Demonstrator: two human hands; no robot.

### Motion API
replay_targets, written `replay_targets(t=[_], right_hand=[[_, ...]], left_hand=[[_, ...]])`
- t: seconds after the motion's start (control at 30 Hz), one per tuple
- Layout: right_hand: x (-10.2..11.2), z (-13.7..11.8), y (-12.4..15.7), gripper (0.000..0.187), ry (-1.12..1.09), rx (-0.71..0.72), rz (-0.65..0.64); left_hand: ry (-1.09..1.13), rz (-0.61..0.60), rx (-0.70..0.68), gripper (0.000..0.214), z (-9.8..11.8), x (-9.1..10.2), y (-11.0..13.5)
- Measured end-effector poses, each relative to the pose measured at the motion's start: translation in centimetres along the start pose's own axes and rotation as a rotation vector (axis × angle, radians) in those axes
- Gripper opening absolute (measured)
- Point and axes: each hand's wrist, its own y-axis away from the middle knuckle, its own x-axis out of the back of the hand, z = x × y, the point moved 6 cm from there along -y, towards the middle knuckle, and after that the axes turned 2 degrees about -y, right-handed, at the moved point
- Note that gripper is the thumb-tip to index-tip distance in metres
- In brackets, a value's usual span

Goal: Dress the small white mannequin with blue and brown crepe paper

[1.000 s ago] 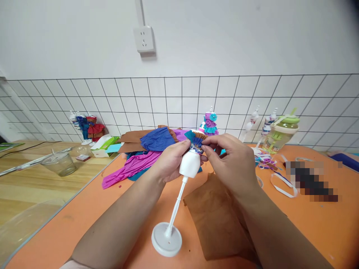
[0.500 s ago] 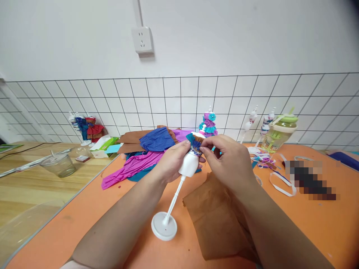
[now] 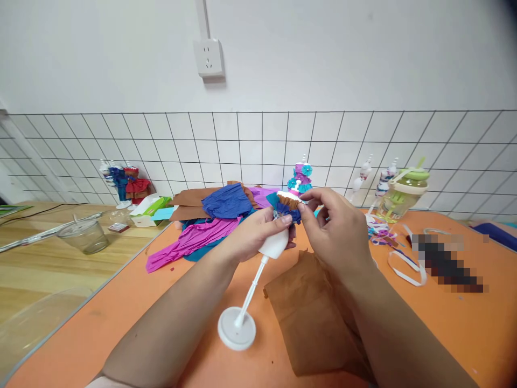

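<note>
A small white dress form (image 3: pixel 275 246) on a thin rod leans to the right, its round base (image 3: pixel 237 330) low in front of me. My left hand (image 3: pixel 255 233) is closed around its body, with the thumb over the front. Ruffled crepe paper covers the upper part: a brown ruffle (image 3: pixel 289 203) above a dark blue ruffle (image 3: pixel 291 214), with teal paper at the left side. My right hand (image 3: pixel 337 223) pinches the right end of the brown ruffle between thumb and forefinger. Below that hand lies a brown crepe paper sheet (image 3: pixel 309 318), partly hidden by my forearm.
Crepe paper pieces (image 3: pixel 210 231) in magenta, blue, teal and brown lie behind my left hand. A purple-and-turquoise dress form (image 3: pixel 302 175) stands at the back. At right are a green-lidded bottle (image 3: pixel 406 194), paper scraps (image 3: pixel 382 231) and a white ribbon (image 3: pixel 406 269). A clear cup (image 3: pixel 84 237) stands left.
My left thumb has moved down and right over the front of the form. The brown ruffle now lies along the top edge, with more dark blue visible below. My right hand has shifted slightly right.
</note>
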Motion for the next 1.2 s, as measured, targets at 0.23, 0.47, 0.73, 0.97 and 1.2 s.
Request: replay_targets(t=[0.23, 0.47, 0.73, 0.97, 1.2], right_hand=[[0.5, -0.2, -0.3, 0.005, -0.048, -0.028, 0.021], [0.7, 0.5, -0.4, 0.007, -0.078, -0.088, 0.009], [0.6, -1.3, 0.1, 0.007, -0.044, 0.112, -0.031], [0.1, -1.1, -0.1, 0.005, -0.04, 0.096, -0.138], [0.1, -0.9, 0.1, 0.009, 0.027, 0.106, -0.051]], left_hand=[[-0.042, -0.07, 0.011, 0.026, 0.3, -0.5, 0.6], [0.026, -0.063, -0.025, 0.036, 0.1, -0.5, 0.3], [0.029, -0.029, -0.084, 0.032, 0.3, -0.4, 0.2], [0.058, 0.026, -0.037, 0.035, -0.1, 0.0, 0.1], [0.135, 0.008, -0.041, 0.035, 0.0, 0.0, 0.1]])
